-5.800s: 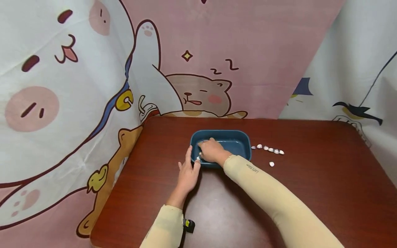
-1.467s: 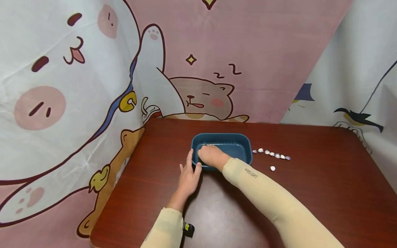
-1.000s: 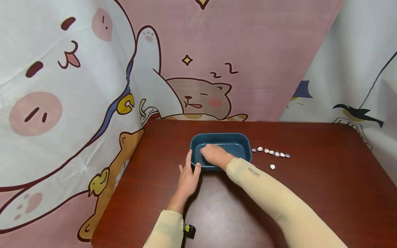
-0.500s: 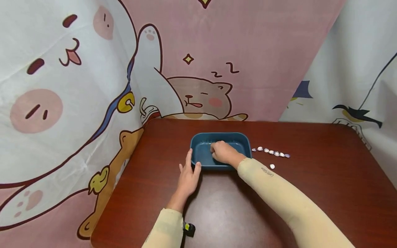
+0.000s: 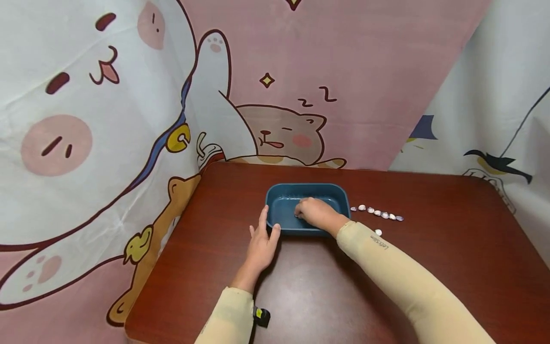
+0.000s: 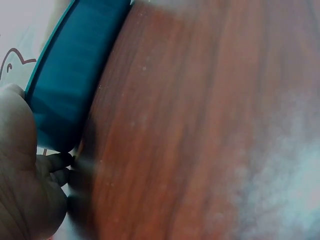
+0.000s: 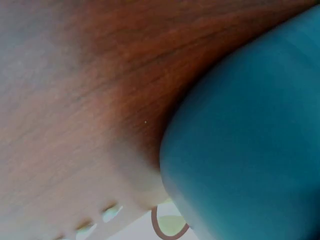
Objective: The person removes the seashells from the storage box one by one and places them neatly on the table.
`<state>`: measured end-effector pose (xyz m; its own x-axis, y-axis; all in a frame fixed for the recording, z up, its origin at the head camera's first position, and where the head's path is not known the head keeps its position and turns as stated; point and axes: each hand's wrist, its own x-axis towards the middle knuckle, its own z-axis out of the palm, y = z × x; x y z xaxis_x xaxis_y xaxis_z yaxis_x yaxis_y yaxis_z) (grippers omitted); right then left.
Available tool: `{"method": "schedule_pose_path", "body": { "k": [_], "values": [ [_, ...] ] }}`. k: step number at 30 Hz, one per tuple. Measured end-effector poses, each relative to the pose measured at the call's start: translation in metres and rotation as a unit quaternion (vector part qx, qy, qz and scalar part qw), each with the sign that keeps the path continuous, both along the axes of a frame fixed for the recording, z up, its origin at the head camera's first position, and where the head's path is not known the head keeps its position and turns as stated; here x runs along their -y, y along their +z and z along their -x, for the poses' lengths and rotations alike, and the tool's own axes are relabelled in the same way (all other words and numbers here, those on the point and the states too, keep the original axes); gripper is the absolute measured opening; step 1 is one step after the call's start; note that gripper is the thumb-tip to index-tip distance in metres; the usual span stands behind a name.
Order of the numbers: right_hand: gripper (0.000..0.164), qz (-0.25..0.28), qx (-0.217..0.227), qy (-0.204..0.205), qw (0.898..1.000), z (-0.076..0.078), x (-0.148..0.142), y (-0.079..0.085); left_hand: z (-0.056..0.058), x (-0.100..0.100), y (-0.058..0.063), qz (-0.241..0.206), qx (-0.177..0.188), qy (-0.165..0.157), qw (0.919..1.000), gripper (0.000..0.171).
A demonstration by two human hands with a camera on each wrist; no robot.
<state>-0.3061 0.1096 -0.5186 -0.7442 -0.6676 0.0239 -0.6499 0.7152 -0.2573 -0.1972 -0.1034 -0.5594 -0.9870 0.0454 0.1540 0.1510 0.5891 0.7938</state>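
Note:
A dark blue rectangular tub (image 5: 283, 232) sits on the table, with its left part bare inside. My left hand (image 5: 260, 246) rests at its front left corner, fingers extended along the side and thumb at the front. The left wrist view shows that hand (image 6: 25, 175) against the tub's end wall (image 6: 75, 75). Inside the tub, my right hand (image 5: 317, 213) has curled fingers pointing down to the floor; I cannot tell whether they hold anything. The right wrist view shows only the tub's outer wall (image 7: 245, 135), not the fingers.
Several small white and purple seashells (image 5: 377, 213) form a slanting row right of the tub. A single white shell (image 5: 378, 232) lies nearer me, beside the right sleeve (image 5: 386, 263). The brown wooden table (image 5: 206, 248) meets a cartoon-printed cloth (image 5: 365, 71) behind.
Within the tub, my right hand has shifted from the left end toward the middle. Since the oldest frame, the shell row has gained one at its right end. The left hand stays put.

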Motion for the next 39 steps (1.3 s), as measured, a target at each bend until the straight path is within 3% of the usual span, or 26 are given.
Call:
{"method": "schedule_pose_path", "body": {
  "k": [5,11,20,26,30,39],
  "values": [
    [0.006,-0.003,-0.026,-0.027,0.999,-0.002,0.0,-0.003,0.001,-0.001,0.0,0.005,0.017,-0.001,0.9998,0.072],
    [0.009,0.013,-0.025,-0.033,0.999,-0.001,0.0,-0.005,0.001,0.0,-0.001,0.004,0.023,0.002,0.9997,0.071],
    [0.009,0.042,0.026,-0.028,0.998,0.003,-0.007,-0.003,0.005,0.0,-0.006,-0.013,-0.021,-0.004,0.9997,0.071],
    [0.012,0.071,0.066,-0.033,0.995,0.001,-0.013,-0.002,0.002,0.0,0.0,-0.005,0.025,0.001,0.9997,0.071],
    [0.012,0.088,0.074,-0.048,0.992,-0.002,-0.018,0.005,0.002,-0.001,0.002,0.005,0.037,0.002,0.9993,0.071],
    [0.005,0.135,-0.001,-0.034,0.99,-0.02,-0.057,0.037,0.002,-0.001,0.0,-0.004,0.023,0.006,0.9997,0.072]
  ]
}}
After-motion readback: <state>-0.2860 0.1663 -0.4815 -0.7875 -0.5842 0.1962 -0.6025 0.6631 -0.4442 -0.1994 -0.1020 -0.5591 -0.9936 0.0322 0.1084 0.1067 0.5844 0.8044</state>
